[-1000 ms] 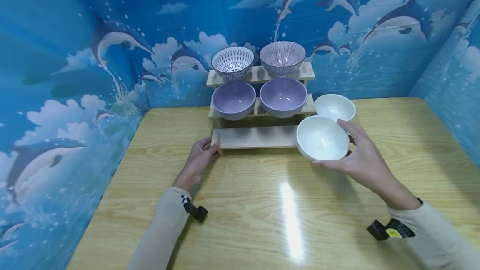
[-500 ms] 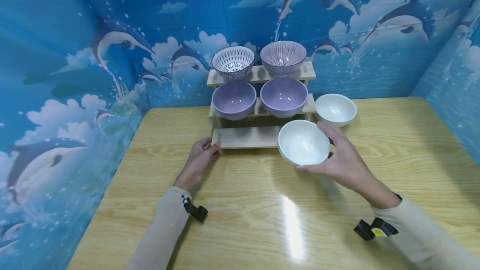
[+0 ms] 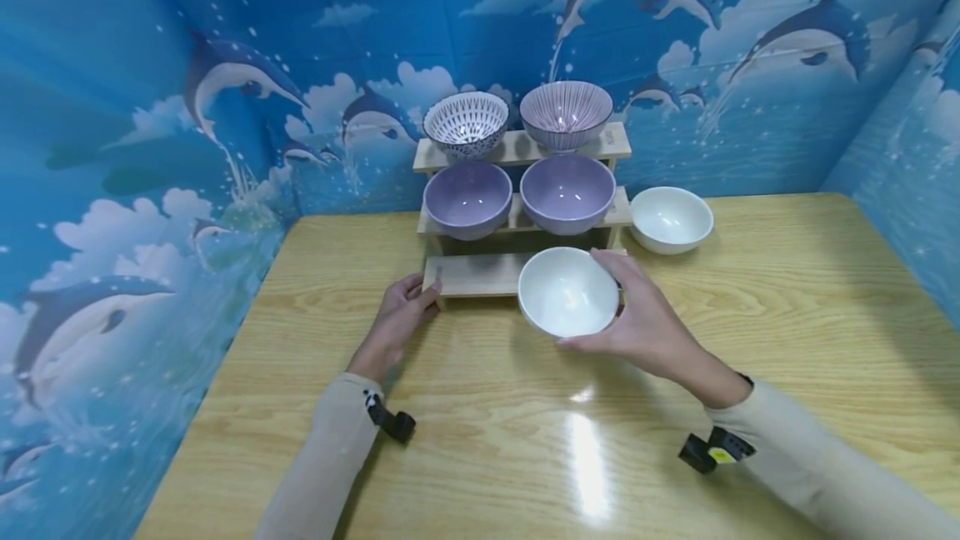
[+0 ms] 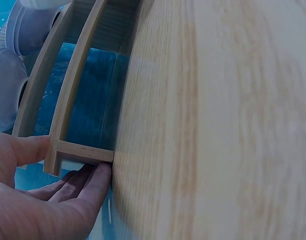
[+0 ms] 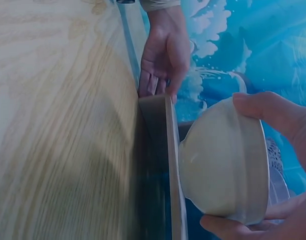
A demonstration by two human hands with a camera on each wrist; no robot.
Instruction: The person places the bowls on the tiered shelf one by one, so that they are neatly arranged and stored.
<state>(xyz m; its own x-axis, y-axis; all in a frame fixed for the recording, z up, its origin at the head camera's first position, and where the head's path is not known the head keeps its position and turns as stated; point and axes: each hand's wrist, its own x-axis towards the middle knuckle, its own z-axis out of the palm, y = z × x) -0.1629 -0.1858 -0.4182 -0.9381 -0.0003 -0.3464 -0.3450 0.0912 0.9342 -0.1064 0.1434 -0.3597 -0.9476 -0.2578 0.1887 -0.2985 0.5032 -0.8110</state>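
Observation:
My right hand (image 3: 648, 323) grips a white bowl (image 3: 567, 292) by its rim, thumb on the near side and fingers on the far side. The bowl hangs tilted toward me in front of the right half of the bottom step of a wooden tiered rack (image 3: 472, 276). In the right wrist view, the bowl's base (image 5: 185, 172) is close to the step's edge; whether they touch I cannot tell. My left hand (image 3: 401, 315) holds the left end of that bottom step. The left wrist view shows its thumb (image 4: 33, 149) at the board and its fingers (image 4: 95, 187) against the leg.
Two purple bowls (image 3: 468, 200) occupy the middle step. On the top step sit a black-and-white patterned bowl (image 3: 467, 125) and a striped bowl (image 3: 566, 116). Another white bowl (image 3: 671, 220) stands on the table (image 3: 480, 440), right of the rack. A dolphin-print backdrop (image 3: 360, 40) rises behind.
My right hand has carried the white bowl leftward and slightly nearer, from the rack's right end to in front of the bottom step. The left hand stays put.

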